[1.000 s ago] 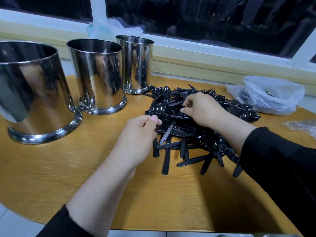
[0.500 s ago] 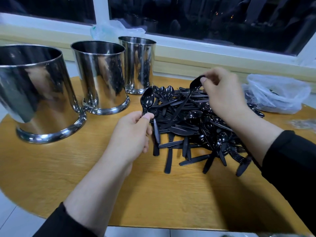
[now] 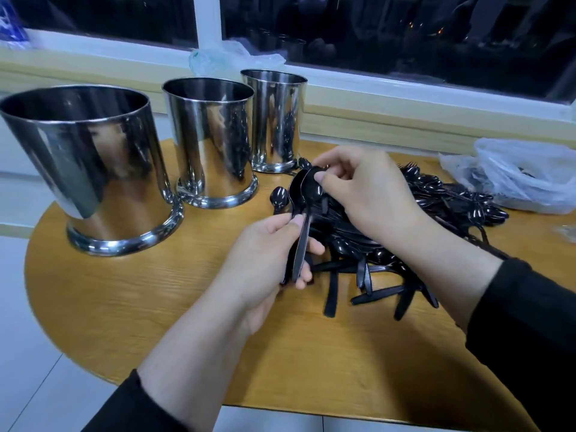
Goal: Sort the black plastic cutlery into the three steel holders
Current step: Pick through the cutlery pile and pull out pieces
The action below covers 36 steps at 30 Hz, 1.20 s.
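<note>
My left hand (image 3: 268,260) gripped two spoon handles (image 3: 300,254); my right hand (image 3: 367,194) pinched the top spoon's bowl (image 3: 311,188) above the cutlery pile (image 3: 389,244).

Black cutlery (image 3: 389,254), silver holders (image 3: 215,141), yellow-brown woodgrain table (image 3: 140,285).

Legible text, labels, brands, numbers, signs: none showing. The three steel holders (image 3: 212,141) are presenting plain mirrored walls carrying reflections only. The blue-and-white item (image 3: 9,23) lying on the sill at top left is showing some white marking, too blurred to be read.
</note>
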Tool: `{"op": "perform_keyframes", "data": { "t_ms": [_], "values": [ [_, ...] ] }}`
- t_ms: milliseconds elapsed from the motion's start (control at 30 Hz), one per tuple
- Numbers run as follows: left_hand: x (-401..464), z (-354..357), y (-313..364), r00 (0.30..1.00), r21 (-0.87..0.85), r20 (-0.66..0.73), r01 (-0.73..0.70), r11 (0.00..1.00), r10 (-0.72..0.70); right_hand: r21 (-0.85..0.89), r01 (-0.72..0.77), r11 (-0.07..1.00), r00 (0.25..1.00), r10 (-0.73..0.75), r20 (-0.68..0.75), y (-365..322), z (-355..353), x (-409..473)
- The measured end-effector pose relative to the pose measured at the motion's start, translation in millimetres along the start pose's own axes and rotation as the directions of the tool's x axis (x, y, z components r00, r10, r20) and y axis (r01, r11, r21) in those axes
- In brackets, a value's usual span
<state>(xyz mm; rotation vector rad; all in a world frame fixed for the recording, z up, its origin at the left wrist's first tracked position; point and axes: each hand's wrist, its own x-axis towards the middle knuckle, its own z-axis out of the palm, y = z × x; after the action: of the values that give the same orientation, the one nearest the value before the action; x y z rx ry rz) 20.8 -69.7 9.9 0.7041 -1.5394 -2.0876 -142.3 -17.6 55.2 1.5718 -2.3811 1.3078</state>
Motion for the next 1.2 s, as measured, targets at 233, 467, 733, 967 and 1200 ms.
{"op": "perform_keyframes", "data": {
  "t_ms": [233, 467, 733, 967, 1200],
  "values": [
    [-1, -12, 2, 0.997, 0.023, -0.072, 0.027, 0.999, -0.026, -0.039, -0.001, 0.999, 0.999, 0.002, 0.035, -4, 15, 4],
    [1, -33, 6, 0.978, -0.04, -0.209, 0.007, 0.999, -0.016, -0.191, -0.07, 0.979, 0.989, 0.093, 0.117, 8, 23, 19],
    [2, -45, 6, 0.965, -0.024, -0.262, -0.02, 1.0, 0.013, -0.601, 0.131, 0.789, 0.901, 0.158, 0.404, 9, 66, 50],
    [5, -51, 7, 0.96, -0.016, -0.276, -0.043, 0.999, 0.037, -0.633, 0.172, 0.755, 0.887, 0.161, 0.433, 16, 84, 63],
    [3, -50, 9, 0.957, -0.012, -0.286, -0.049, 0.999, 0.043, -0.4, 0.052, 0.915, 0.945, 0.085, 0.317, 17, 79, 56]
  ]
}}
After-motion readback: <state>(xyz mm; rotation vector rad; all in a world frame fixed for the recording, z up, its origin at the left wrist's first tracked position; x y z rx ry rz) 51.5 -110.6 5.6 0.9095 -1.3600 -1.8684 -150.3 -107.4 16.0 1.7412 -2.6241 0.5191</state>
